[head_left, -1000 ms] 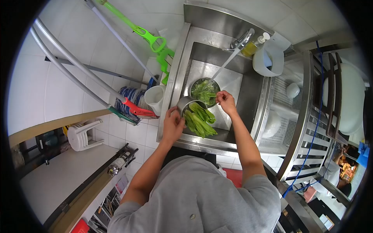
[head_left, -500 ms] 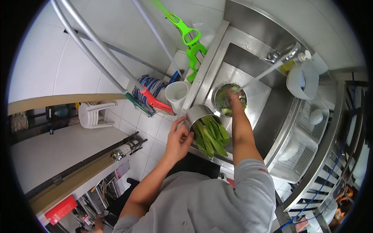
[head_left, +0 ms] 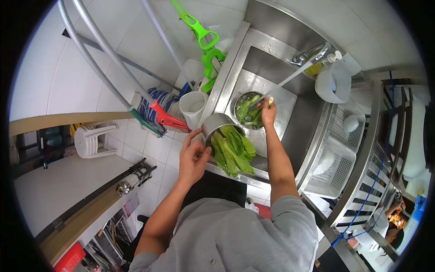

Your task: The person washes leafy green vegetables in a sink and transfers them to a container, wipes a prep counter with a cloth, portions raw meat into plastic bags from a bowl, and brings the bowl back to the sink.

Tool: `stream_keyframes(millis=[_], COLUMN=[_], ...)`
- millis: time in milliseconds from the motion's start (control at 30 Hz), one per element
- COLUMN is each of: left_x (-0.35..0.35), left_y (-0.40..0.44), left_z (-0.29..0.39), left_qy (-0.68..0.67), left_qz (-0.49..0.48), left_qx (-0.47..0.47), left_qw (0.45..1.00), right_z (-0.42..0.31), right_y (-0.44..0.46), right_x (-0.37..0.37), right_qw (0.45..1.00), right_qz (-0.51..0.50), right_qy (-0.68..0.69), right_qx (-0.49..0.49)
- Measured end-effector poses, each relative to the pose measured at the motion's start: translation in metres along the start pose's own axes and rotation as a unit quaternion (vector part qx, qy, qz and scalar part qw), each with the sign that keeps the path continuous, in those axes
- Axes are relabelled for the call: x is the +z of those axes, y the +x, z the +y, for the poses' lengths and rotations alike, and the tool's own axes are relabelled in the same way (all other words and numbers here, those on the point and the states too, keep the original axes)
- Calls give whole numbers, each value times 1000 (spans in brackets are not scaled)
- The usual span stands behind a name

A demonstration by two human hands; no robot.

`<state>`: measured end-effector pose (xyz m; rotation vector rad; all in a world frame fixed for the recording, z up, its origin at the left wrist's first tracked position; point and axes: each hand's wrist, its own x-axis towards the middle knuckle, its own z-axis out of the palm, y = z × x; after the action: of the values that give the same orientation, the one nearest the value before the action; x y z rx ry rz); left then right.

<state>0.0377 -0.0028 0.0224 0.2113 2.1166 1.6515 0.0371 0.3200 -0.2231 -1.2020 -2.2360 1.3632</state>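
My left hand grips the side of a metal pot, which tilts toward me at the sink's front left edge. Green leafy vegetables spill over its rim. My right hand is closed on leafy greens at the right side of a round metal bowl in the steel sink. Water from the faucet runs down into that bowl.
Left of the sink stand a white bucket, a blue-and-white mop and a red squeegee. A soap bottle and white holder are by the faucet. White baskets sit right of the sink.
My right hand was down inside the bowl and has moved up to its right side, with greens in its fingers. My left hand still holds the tilted pot. The camera view has shifted.
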Motion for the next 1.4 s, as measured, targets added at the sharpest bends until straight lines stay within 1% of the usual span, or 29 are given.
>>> stream_keyframes(millis=[67, 100, 167, 200, 233, 300, 333, 367, 400, 433, 467, 533, 567, 633, 667, 700, 767, 800, 867, 900, 967, 1000, 1033, 1100, 1167, 1200, 1233, 1367, 1400], left_x=[-7, -8, -11, -11, -12, -17, -19, -23, -19, -18, -17, -19, -17, -19, -18, -16, -12, -11, -9, -8, -7, -6, -7, -6, -8, -7, -7, -8, -7], left_y=[-2, -2, -3, -1, -1, 0, 0, 1, 2, 2, 2, 4, 6, 8, 12, 14, 12, 13, 14, 16, 15, 14, 13, 12, 9, 8, 8, 10, 9], left_z=[1, 1, 0, 0, 1, 1, -1, 0, 12, 16, 20, 19, 18, 20, 19, 17, 17, 20, 24, 26, 29, 34, 38, 42, 42, 43, 44, 40, 39], left_qy=[4, 5, -47, -45, -47, -42, 25, 97, 30, 42, 13, -29, -35, -22, -29, -67, -104, -101, -105, -105, -110, -110, -110, -110, -93, -93, -66, -8, -12], left_qz=[4, 1, 19, 22, 23, 42, 35, 28, 38, 44, 46, 39, 32, 16, 14, 5, -14, -14, -15, -19, -19, -26, -22, -22, -26, -30, -26, -32, -35], left_qx=[4, 5, -5, -5, -2, 0, 36, 72, 30, 25, 14, -7, -6, 13, 17, 7, -3, -5, -3, 4, -3, 1, 0, -2, 49, 48, 75, 129, 129], left_qw=[1000, 1000, 999, 999, 999, 998, 998, 992, 998, 998, 999, 999, 999, 1000, 999, 998, 994, 995, 994, 994, 994, 994, 994, 994, 994, 994, 995, 991, 991], right_z=[-13, -9, 26, 52, 68, 99, 100, 102, 131, 166, 147, 81, 71, 54, 44, 52, 75, 63, 21, 9, -12, -17, -23, -39, -47, -48, -51, -74, -78], right_y=[-2, 1, 13, 25, 36, 60, 61, 60, 81, 93, 77, 44, 35, 12, 6, 3, 8, 7, 1, 2, -1, 4, 7, 7, 3, 2, 3, 2, 2], right_x=[-4, 2, 31, 54, 69, 100, 118, 132, 146, 159, 160, 116, 100, 76, 66, 64, 64, 54, 34, 31, 21, 17, 14, 4, -5, -8, -10, -30, -33], right_qw=[977, 976, 939, 932, 931, 939, 937, 930, 913, 887, 881, 940, 941, 946, 951, 970, 959, 961, 934, 934, 940, 959, 960, 898, 908, 917, 923, 908, 931], right_qz=[8, 10, -46, -33, -41, -73, 6, 55, -7, -65, -69, -5, 4, -10, -29, -54, -189, -180, -134, -129, -158, -174, -168, -94, -92, -141, -190, -159, -175], right_qy=[188, 189, 256, 245, 245, 103, 145, 135, 189, 241, 246, 188, 184, 306, 301, 234, 210, 211, 332, 333, 302, 219, 221, 430, 407, 371, 333, 388, 318], right_qx=[104, 104, 224, 266, 266, 320, 318, 337, 361, 390, 398, 286, 285, 104, 68, 46, -18, -20, 11, 6, -9, -45, -49, 25, 36, 26, 14, -12, -40])
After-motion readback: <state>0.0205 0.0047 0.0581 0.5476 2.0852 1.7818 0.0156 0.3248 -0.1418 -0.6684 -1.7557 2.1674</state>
